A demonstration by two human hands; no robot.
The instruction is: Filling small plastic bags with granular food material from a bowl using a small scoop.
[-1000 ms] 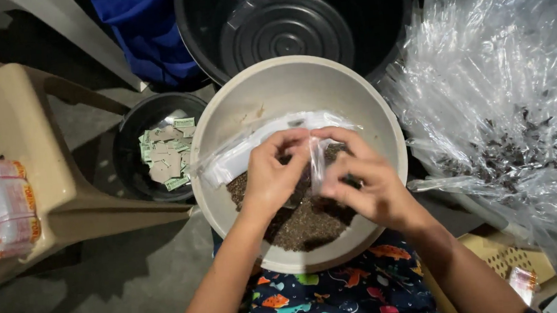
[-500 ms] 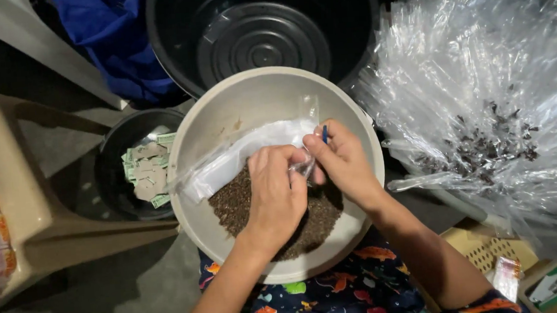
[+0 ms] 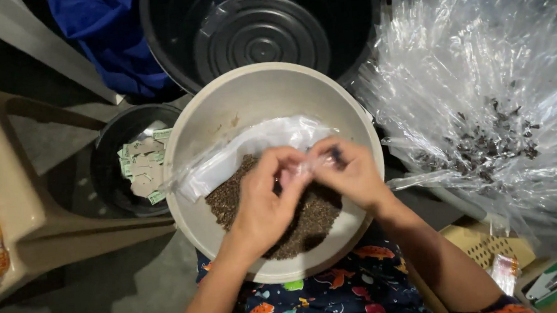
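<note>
Seen from above, two bare hands meet over a wide beige bowl [image 3: 223, 114] at the centre of the frame, resting on a lap in fish-patterned fabric. The left hand [image 3: 265, 203] and the right hand [image 3: 351, 171] both have their fingers closed, pinching a small clear plastic bag [image 3: 305, 166] between them just above a heap of dark brown seeds [image 3: 309, 223] lying in the lower half of the bowl. A stack of clear plastic bags [image 3: 226, 160] lies slanted across the bowl's left side, touching the seeds. At the top centre sits a large black tub [image 3: 257, 34], just behind the bowl. At the left, a small black bucket [image 3: 107, 181] holds pale paper slips [image 3: 141, 172]. A big pile of clear plastic sleeves [image 3: 483, 96] fills the right side, with dark bits scattered on it. A beige plastic chair [image 3: 4, 162] stands at the far left.
</note>
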